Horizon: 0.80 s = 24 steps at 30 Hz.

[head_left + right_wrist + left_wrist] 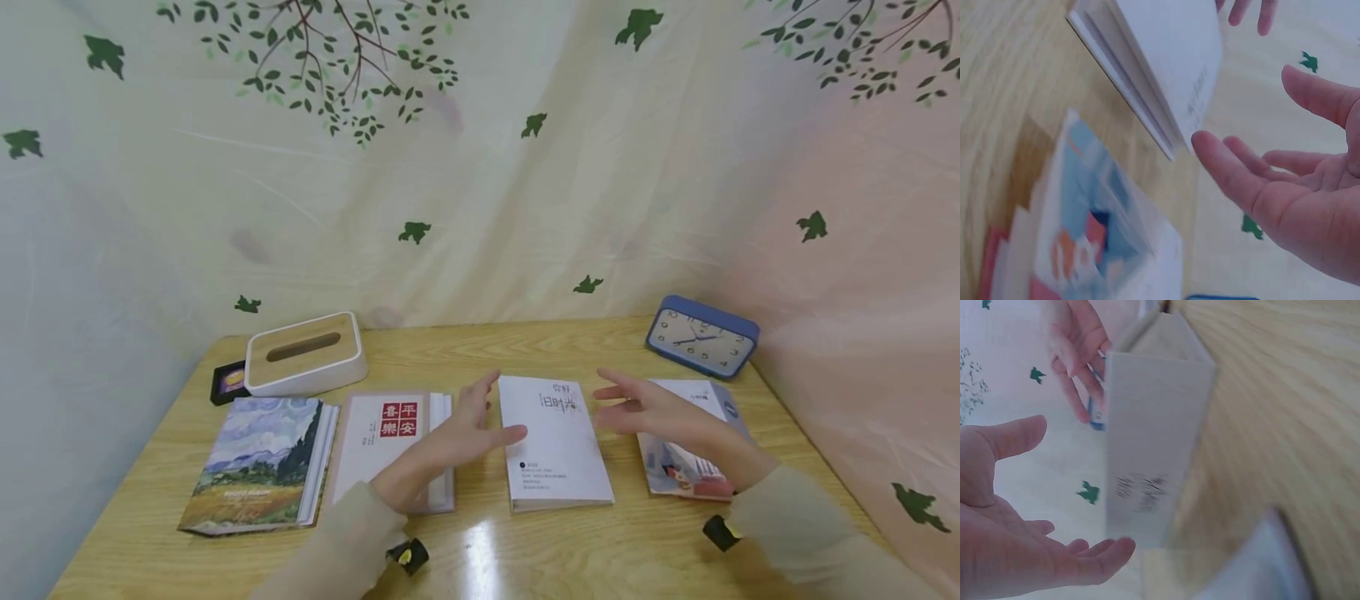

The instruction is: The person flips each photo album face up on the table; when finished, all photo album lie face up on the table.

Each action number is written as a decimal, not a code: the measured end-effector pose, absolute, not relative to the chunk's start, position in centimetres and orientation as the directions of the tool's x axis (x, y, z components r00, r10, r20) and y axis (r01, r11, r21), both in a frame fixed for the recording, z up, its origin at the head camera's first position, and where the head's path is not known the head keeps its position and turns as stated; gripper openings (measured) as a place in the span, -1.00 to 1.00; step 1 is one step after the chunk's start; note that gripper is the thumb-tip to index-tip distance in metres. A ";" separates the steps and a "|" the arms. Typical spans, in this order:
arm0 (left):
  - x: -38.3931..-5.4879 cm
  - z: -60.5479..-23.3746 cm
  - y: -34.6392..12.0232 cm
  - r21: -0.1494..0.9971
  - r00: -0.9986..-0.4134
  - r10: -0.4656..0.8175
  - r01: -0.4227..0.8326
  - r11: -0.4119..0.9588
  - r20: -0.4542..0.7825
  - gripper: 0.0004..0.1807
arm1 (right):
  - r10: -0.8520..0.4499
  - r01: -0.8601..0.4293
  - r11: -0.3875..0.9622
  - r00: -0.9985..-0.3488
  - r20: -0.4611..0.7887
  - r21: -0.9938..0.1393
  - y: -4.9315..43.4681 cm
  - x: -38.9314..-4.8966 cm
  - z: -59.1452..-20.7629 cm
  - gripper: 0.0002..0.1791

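Note:
A white album (555, 450) with dark lettering on its cover lies on the wooden table between my two hands. To its left, my left hand (457, 429) has its fingers extended and its thumb spread, the thumb overlapping the album's left edge in the head view. My right hand (645, 406) hovers past the opposite edge with fingers loosely spread. Neither hand holds anything. The left wrist view shows the album's spine (1154, 437) beyond the left fingertips. In the right wrist view, the right index fingertip appears right at a corner of the white album (1166, 56).
Left stand a landscape-covered photo album (258, 467) and an album with red characters (367, 483), partly behind the left forearm. An illustrated album (667, 475) lies under the right forearm. Behind are a tissue box (307, 358), a small dark box (227, 383) and a blue clock (702, 336).

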<state>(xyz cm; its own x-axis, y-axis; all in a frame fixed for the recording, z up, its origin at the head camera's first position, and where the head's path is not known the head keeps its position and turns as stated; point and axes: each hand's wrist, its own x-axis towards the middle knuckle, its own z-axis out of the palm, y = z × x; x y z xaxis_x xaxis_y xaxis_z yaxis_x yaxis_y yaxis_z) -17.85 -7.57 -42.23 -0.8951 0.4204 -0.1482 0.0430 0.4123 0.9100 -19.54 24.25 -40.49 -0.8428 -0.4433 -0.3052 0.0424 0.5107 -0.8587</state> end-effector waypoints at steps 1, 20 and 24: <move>-17.9 -41.8 -7.2 0.906 -0.896 0.426 0.074 0.416 -0.122 0.14 | -0.451 0.021 0.505 -0.846 -0.285 -0.863 24.7 -19.5 -40.2 0.00; -16.6 -39.4 2.6 0.937 -0.830 0.558 0.173 0.302 -0.027 0.24 | -0.203 -0.148 0.687 -0.979 0.008 -0.711 35.2 -17.8 -38.1 -0.20; -15.9 -40.2 4.4 0.946 -0.837 0.539 0.093 0.311 -0.095 0.18 | -0.179 -0.057 0.677 -0.980 -0.088 -0.734 37.1 -17.3 -39.6 -0.13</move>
